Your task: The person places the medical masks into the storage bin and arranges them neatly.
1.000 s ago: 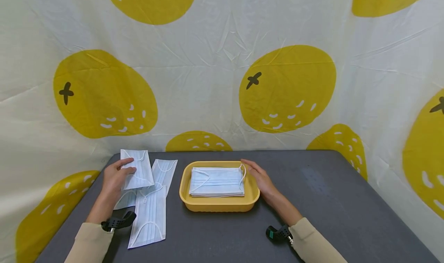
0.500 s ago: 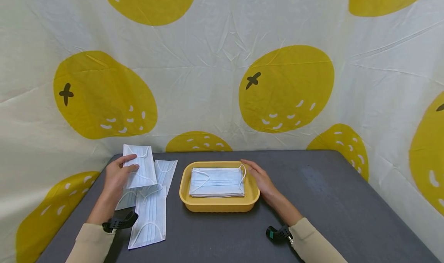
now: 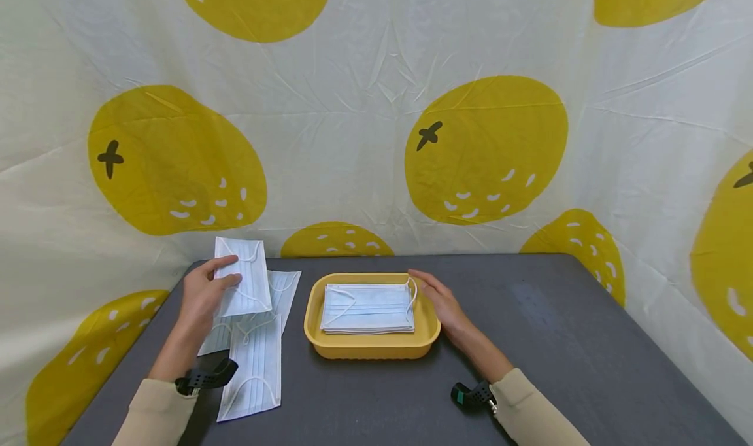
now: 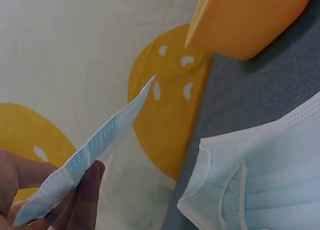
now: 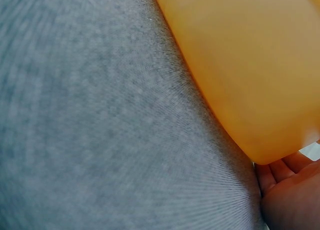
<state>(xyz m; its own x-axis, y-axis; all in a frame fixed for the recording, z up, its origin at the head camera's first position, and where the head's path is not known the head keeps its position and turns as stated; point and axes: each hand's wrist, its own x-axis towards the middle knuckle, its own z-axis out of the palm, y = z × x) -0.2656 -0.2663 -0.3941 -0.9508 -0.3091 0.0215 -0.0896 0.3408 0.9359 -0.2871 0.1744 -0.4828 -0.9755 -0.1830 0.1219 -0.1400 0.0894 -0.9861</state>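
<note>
My left hand [image 3: 202, 295] pinches a light-blue face mask [image 3: 254, 292] between thumb and fingers, lifted above other masks at the table's left. In the left wrist view that mask [image 4: 112, 130] shows nearly edge-on. Below it lie several loose masks [image 3: 253, 384], overlapping one another, with white ear loops on top. A yellow plastic tray [image 3: 370, 352] stands to their right with a neat stack of masks [image 3: 367, 310] inside; one ear loop sticks up at the stack's right. Extended fingers of my right hand [image 3: 446, 312] rest along the tray's right side, as the right wrist view also shows.
The dark grey table [image 3: 559, 341] ends at the back against a white curtain [image 3: 341, 171] printed with yellow fruit, which also hangs at both sides. Black wrist straps [image 3: 206, 375] sit on both forearms.
My left hand has raised the pinched mask and shifted it slightly right and away from me. The right hand, tray, stack and loose masks stay nearly as they were.
</note>
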